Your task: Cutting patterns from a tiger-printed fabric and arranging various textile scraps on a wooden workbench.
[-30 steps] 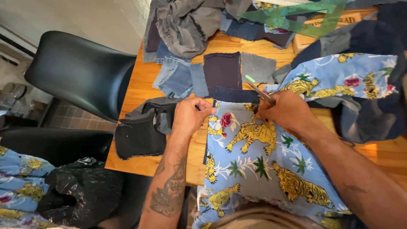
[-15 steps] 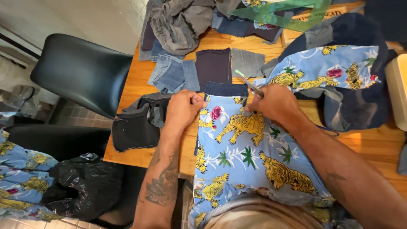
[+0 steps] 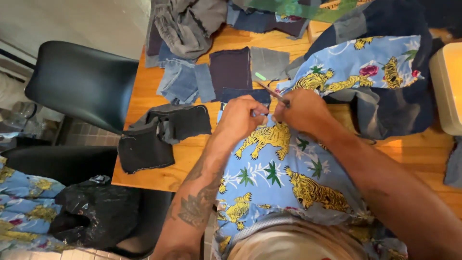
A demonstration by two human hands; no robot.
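Both hands are working close together on the blue tiger-print fabric (image 3: 284,173) that is spilling off the near edge of the wooden table (image 3: 159,168): the left hand (image 3: 239,117) is pinching its cloth, and the right hand (image 3: 301,111) is gripping a thin pencil-like tool (image 3: 270,91), having drawn nearer the left than a second ago. Left of the fabric, one black cloth piece (image 3: 154,135) is lying by the table's corner with bare wood around it, while beyond it three flat patches (image 3: 231,67) are sitting side by side.
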